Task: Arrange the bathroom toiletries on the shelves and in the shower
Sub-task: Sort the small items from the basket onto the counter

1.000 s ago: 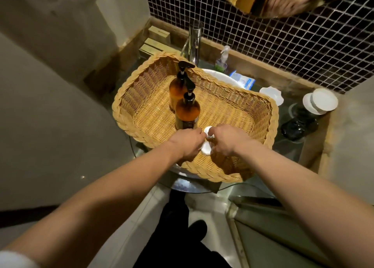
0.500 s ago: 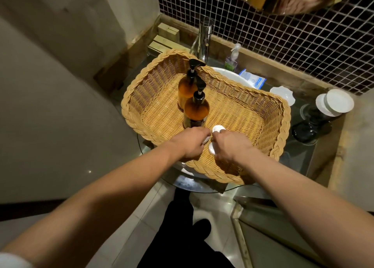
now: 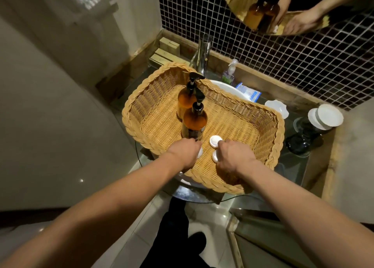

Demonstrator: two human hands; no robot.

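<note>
L hand (image 3: 185, 153) curled on small white jar (image 3: 199, 152); R hand (image 3: 232, 156) pinching 2 white jars (image 3: 215, 141) – amber pump btls (image 3: 194, 122) upright just ahead, nearer L.

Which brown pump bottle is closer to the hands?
The front brown bottle, the one standing right beside the left hand. The other brown bottle stands behind it, deeper in the basket.

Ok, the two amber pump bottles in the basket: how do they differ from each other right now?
The near pump bottle stands close to the left hand, almost touching its fingers; the far pump bottle stands behind it, toward the faucet, partly hidden. The near one shows a dark label low on its body; no label is visible on the far one. Both are amber with black pumps, upright on the floor of the wicker basket, and look alike in size.
</note>
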